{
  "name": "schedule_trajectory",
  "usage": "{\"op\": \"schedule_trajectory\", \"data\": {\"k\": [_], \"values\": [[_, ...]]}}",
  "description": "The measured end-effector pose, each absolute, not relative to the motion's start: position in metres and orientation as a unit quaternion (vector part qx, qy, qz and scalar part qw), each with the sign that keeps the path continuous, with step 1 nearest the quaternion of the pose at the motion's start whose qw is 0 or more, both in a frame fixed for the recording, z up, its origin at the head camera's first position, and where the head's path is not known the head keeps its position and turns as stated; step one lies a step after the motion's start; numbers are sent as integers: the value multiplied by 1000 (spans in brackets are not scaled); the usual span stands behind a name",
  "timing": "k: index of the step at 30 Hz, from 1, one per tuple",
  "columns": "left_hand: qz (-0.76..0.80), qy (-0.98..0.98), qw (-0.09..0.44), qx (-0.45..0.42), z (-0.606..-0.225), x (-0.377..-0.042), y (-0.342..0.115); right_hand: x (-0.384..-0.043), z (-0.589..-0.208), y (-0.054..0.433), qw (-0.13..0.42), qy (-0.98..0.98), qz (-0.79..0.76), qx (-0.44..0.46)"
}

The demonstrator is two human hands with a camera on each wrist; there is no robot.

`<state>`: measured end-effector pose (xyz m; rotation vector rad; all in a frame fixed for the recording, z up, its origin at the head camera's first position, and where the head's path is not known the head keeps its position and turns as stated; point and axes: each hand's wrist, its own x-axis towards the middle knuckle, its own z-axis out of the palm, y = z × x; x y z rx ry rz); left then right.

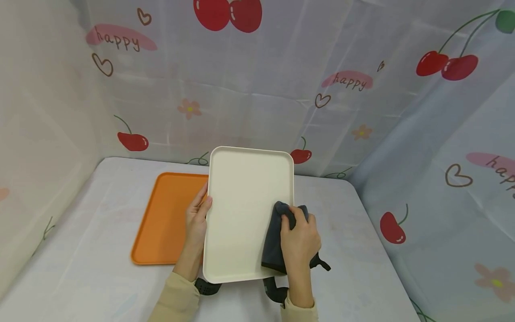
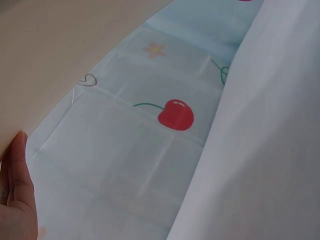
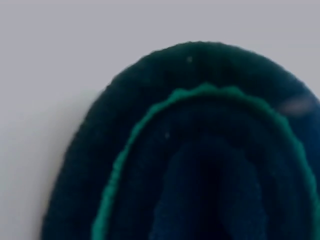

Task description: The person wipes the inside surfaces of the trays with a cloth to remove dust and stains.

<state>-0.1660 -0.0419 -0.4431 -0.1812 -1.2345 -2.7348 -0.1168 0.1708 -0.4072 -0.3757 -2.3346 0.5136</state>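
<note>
A cream rectangular tray (image 1: 245, 210) is held tilted up above the table in the head view. My left hand (image 1: 197, 223) grips its left edge, thumb on the near side of the rim; the left wrist view shows the fingers (image 2: 19, 170) against the tray's underside (image 2: 65, 55). My right hand (image 1: 299, 237) bunches a dark grey cloth (image 1: 274, 241) against the tray's lower right part. A black loop hangs from the cloth's corner. Folded layers of the cloth (image 3: 200, 70) fill most of the right wrist view, where the hand is mostly hidden.
An orange tray (image 1: 169, 219) lies flat on the white-covered table (image 1: 92, 232), left of and partly behind the cream one. A curtain (image 1: 249, 89) printed with cherries hangs close behind the table and along the right side. Dark wrist-camera mounts (image 1: 207, 287) sit under the wrists.
</note>
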Motion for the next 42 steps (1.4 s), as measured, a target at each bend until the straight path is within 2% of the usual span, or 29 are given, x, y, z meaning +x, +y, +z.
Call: {"op": "schedule_trajectory", "data": {"k": [17, 31, 42], "values": [[-897, -434, 66, -44, -444, -166, -39, -114, -411, 149, 350, -908, 207, -105], [-891, -445, 63, -62, -447, -166, -36, -111, -411, 110, 370, -906, 205, -3], [-903, -424, 53, -47, -444, -164, -32, -103, -409, 75, 366, -909, 184, 77]]}}
